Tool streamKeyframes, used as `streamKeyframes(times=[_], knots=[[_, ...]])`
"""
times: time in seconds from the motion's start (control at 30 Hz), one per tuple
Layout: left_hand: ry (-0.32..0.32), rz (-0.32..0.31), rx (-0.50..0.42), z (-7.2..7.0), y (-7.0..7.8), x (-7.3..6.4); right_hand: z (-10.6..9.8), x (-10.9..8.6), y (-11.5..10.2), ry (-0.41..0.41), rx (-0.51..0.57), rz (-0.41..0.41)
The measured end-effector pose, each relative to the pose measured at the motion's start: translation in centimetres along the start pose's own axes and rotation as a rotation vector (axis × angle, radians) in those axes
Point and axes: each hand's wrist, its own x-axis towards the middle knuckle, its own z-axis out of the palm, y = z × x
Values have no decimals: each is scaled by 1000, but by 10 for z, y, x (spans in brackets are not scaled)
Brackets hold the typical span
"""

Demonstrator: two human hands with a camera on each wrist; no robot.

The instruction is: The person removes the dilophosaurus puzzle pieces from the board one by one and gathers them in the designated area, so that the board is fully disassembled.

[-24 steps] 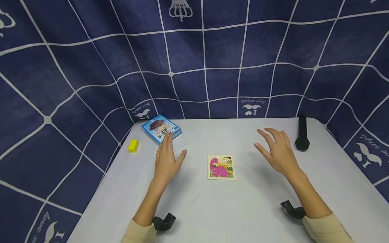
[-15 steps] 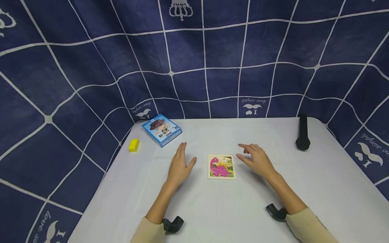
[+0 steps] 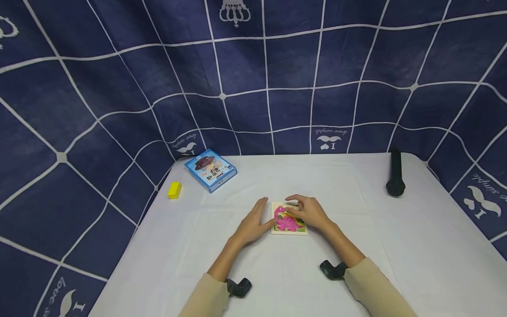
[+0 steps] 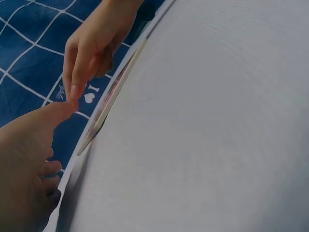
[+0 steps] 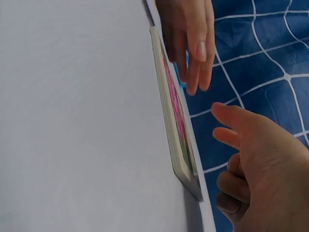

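A square wooden dinosaur puzzle (image 3: pixel 289 225) lies flat on the white table, its pink dinosaur partly covered by my right hand. My left hand (image 3: pixel 250 225) is at the puzzle's left side, fingers extended and thumb reaching over its left edge. Over the upper right part hovers my right hand (image 3: pixel 310 213), with thumb and index finger apart and the other fingers bent. In the right wrist view, the right hand (image 5: pixel 270 164) appears raised off the puzzle (image 5: pixel 176 116). Neither hand visibly holds anything.
A blue illustrated box (image 3: pixel 211 170) lies at the back left, with a yellow block (image 3: pixel 174 190) beside it. A black microphone-shaped object (image 3: pixel 395 174) rests at the back right. Dark blue checked cloth (image 3: pixel 293 88) hangs behind the table (image 3: pixel 277 281).
Both hands have moved inward to the puzzle, the left one rightward from near the blue box, the right one leftward. The puzzle has stayed in place.
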Motion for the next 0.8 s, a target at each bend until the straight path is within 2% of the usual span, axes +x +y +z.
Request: streamKeyframes(times=[0.17,0.4,0.6,0.8], knots=[[-18,22,54,4,-3,5,13,8,1,-9,47,6],[-26,94,218,9,-7,8,18,8,2,-25,-37,-3],[-10,65,239,16,-5,11,18,8,3,-42,-76,-22],[1,71,286,18,-6,11,19,8,5,-43,-100,-41]])
